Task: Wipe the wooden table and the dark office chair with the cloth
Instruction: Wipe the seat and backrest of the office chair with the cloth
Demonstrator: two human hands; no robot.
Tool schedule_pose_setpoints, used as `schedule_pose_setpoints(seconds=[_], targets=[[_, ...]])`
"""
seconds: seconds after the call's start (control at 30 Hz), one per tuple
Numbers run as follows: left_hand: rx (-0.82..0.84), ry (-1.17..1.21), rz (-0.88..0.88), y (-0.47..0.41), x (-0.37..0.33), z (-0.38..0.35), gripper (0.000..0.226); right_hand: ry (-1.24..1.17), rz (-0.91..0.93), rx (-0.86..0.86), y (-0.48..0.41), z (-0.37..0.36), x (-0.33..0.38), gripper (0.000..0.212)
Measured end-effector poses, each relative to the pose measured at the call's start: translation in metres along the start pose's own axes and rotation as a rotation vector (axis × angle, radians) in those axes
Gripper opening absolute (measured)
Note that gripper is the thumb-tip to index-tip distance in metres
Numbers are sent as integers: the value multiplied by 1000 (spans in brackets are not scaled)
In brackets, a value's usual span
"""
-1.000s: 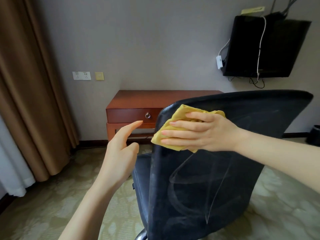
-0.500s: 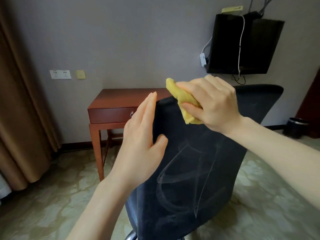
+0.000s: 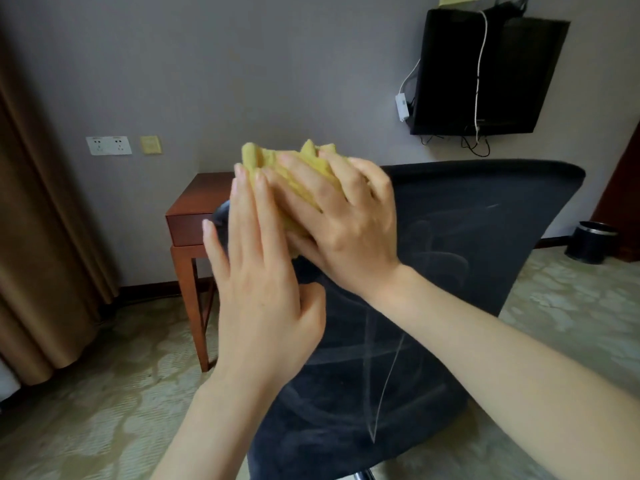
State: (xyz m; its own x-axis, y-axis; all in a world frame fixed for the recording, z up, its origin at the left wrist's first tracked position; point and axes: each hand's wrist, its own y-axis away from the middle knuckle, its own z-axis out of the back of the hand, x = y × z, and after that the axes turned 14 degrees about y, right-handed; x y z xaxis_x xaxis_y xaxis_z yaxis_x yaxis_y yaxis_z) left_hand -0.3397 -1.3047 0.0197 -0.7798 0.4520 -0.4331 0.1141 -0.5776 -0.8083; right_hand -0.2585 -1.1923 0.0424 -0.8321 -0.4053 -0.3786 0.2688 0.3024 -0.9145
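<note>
Yellow cloth between the hands, at the chair top edge

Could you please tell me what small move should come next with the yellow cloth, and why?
Probably refold the cloth between both hands: the right hand holds it bunched at the top corner of the chair back, the left hand lies straight-fingered against it, and smear streaks show below.

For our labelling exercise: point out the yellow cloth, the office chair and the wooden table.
yellow cloth (image 3: 254,157): head view, upper left fold.
office chair (image 3: 467,244): head view, backrest mesh.
wooden table (image 3: 201,195): head view, visible top surface.
</note>
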Motion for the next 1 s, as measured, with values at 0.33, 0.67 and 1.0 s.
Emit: schedule_pose_setpoints(seconds=[0.33,0.67,1.0], targets=[[122,-352,-36,-9,22,12,98,235,374,132,78,1,-76,54],[99,-366,-36,-10,28,13,96,151,145,210,31,25,-125,39],[104,-469,61,-18,46,30,95,121,70,147,-18,10,-40,28]])
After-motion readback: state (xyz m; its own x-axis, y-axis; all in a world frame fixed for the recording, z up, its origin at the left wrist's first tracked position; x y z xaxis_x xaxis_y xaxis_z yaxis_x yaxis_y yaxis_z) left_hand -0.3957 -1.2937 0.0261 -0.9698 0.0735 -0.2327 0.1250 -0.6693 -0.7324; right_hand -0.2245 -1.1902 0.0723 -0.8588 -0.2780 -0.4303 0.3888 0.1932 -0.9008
